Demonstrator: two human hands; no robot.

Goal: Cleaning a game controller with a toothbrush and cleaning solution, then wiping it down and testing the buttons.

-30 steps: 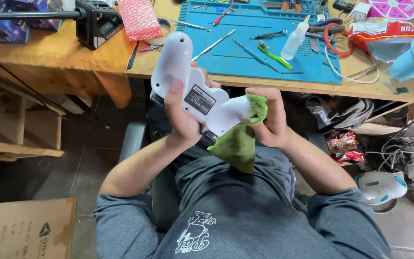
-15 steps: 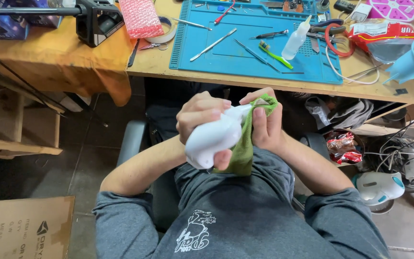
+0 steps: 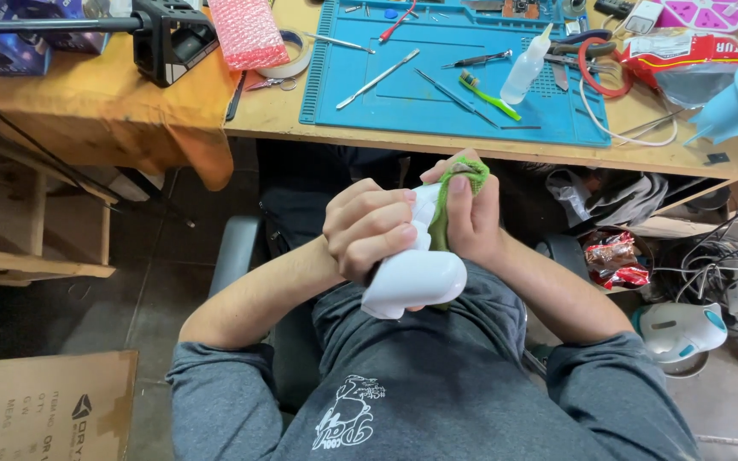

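My left hand [image 3: 369, 229] grips a white plastic handheld device [image 3: 412, 277] over my lap, its rounded end pointing down toward my grey shirt. My right hand [image 3: 470, 213] presses a green cloth [image 3: 463, 175] against the device's upper side; most of the cloth is hidden behind the fingers. Both hands are close together, just below the front edge of the wooden workbench [image 3: 471, 145]. The top of the device is covered by my hands.
A blue work mat [image 3: 403, 94] on the bench carries tweezers, a green toothbrush [image 3: 489, 96] and a small squeeze bottle [image 3: 527, 70]. Pink bubble wrap [image 3: 248, 32] and a black tool [image 3: 172, 38] lie left. A cardboard box [image 3: 44, 410] and cables [image 3: 719, 273] sit on the floor.
The white device was held up lengthwise with its label side showing; it has been turned and lowered, rounded end now down. The hands moved closer together, cloth now at the top.
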